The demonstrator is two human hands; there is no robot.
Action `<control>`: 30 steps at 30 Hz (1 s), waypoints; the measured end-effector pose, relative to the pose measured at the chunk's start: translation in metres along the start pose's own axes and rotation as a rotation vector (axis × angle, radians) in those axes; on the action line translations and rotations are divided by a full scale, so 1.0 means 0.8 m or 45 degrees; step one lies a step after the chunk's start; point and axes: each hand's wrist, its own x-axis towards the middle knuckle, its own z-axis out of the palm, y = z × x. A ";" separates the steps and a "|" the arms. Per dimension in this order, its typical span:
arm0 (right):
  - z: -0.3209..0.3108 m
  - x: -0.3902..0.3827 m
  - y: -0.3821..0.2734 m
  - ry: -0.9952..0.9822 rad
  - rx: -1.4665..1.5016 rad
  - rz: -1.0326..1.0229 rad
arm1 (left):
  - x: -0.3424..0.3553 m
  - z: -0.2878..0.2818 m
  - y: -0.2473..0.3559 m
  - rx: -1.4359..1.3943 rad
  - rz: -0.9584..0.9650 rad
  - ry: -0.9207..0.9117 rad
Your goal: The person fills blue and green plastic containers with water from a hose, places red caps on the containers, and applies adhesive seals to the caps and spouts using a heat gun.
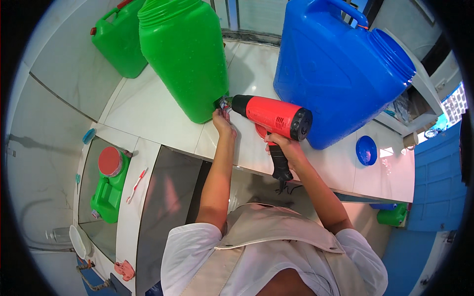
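Note:
A red and black heat gun (270,115) is in my right hand (288,149), which wraps round its black handle. Its dark nozzle points left at the lower side of a tall, open-necked green jerrycan (185,61) on the counter. Against that side, my left hand (224,123) has its fingers raised and curled at a small, dark and shiny piece (225,103) right in front of the nozzle. I cannot make out what the piece is. To the right of the heat gun stands a big blue jerrycan (328,79), its wide neck uncapped.
A blue lid (366,150) lies on the white counter (249,61) at the right. Another green jerrycan (123,44) stands at the back left. A smaller green can with a red lid (110,161) is in the sink, and a toothbrush (136,185) lies beside it. The heat gun's cord hangs past the counter edge.

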 end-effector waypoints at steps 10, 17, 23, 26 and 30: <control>-0.014 0.005 0.003 0.066 -0.021 0.049 | -0.008 0.004 0.001 -0.141 0.014 -0.014; -0.012 -0.002 0.003 0.038 -0.015 0.088 | -0.010 0.005 0.004 -0.168 0.027 -0.032; -0.011 -0.005 0.000 0.015 0.035 0.060 | -0.017 0.004 0.005 -0.150 0.021 -0.035; -0.007 -0.006 -0.004 0.003 0.084 0.040 | -0.019 -0.002 0.012 -0.163 -0.036 -0.026; -0.004 -0.020 -0.010 0.012 0.044 -0.005 | -0.045 -0.043 0.027 -0.020 0.120 -0.223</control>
